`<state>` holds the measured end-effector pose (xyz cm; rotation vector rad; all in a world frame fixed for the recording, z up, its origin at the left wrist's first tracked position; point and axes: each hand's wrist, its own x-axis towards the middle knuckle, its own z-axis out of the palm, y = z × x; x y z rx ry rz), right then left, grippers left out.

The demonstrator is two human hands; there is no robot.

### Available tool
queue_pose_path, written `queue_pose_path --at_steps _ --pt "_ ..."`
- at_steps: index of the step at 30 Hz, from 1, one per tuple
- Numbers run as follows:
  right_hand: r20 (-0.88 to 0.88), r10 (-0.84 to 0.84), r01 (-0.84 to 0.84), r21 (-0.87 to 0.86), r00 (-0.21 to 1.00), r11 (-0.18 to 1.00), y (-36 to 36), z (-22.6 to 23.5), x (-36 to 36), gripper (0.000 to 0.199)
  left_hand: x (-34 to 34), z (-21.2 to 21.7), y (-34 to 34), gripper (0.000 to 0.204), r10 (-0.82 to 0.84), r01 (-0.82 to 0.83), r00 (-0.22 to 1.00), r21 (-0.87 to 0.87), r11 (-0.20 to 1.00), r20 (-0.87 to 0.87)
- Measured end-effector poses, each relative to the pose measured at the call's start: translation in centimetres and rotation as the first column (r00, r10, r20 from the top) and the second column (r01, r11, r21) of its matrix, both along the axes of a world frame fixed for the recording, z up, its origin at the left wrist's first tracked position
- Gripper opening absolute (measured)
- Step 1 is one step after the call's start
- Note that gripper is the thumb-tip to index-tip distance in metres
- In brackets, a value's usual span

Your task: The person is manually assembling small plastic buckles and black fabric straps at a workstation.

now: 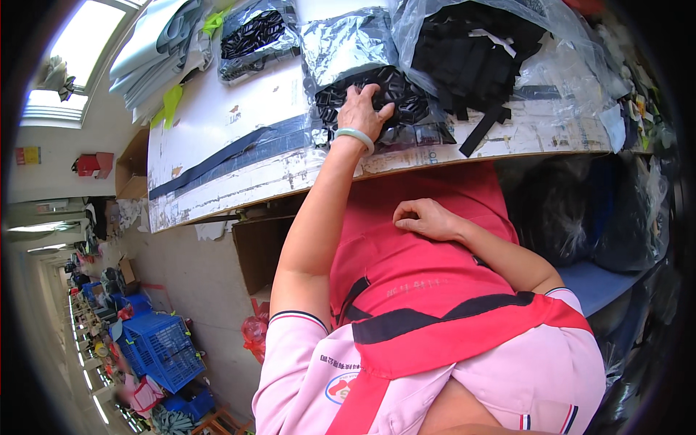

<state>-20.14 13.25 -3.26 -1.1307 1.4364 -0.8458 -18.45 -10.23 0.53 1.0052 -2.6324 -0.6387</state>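
My left hand (360, 116), with a pale bangle (355, 133) at the wrist, reaches over the table edge. Its fingers are spread on a heap of shiny black plastic buckles (402, 94) spilling from a clear plastic bag (348, 43). No piece shows lifted in the fingers. My right hand (426, 219) rests against my red apron (406, 264), below the table edge. Its fingers are loosely curled, and nothing shows in them. Right of the buckles, cut black webbing strips (464, 61) lie in an open clear bag.
Another bag of black pieces (254, 36) and folded grey fabric (156, 54) lie at the table's far left. A dark strip (225, 157) runs along the white table top (268, 101). Blue crates (161, 348) stand on the floor at left; dark plastic-wrapped bundles (580, 210) sit at right.
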Motion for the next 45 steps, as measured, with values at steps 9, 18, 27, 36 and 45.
queue_pose_path --at_steps 9,18,27,36,45 --pt "-0.012 -0.008 0.008 -0.002 1.0 1.0 -0.2 -0.3 -0.5 0.019 -0.3 1.4 -4.4 0.012 0.403 0.012 0.835 0.744 0.668 -0.375" --pt "0.246 -0.383 0.411 -0.072 0.89 0.909 -1.1 3.8 0.0 0.016 3.2 2.0 -0.1 0.014 0.682 0.535 0.592 0.842 0.066 -0.43" --pt "0.363 -0.374 0.418 -0.048 0.854 0.907 -3.2 6.7 0.2 0.022 8.0 0.2 8.3 0.012 0.723 0.521 0.533 0.844 0.129 -0.44" --pt "-0.05 -0.017 0.023 0.117 0.999 0.993 -1.4 6.2 -2.9 0.027 14.1 -1.7 10.1 0.021 0.282 0.23 0.932 0.973 0.021 -0.227" --pt "-0.127 -0.439 0.397 -0.262 0.889 0.88 1.1 5.5 -4.7 0.016 13.0 -2.9 11.8 0.016 0.064 0.254 0.962 0.953 0.165 -0.267"
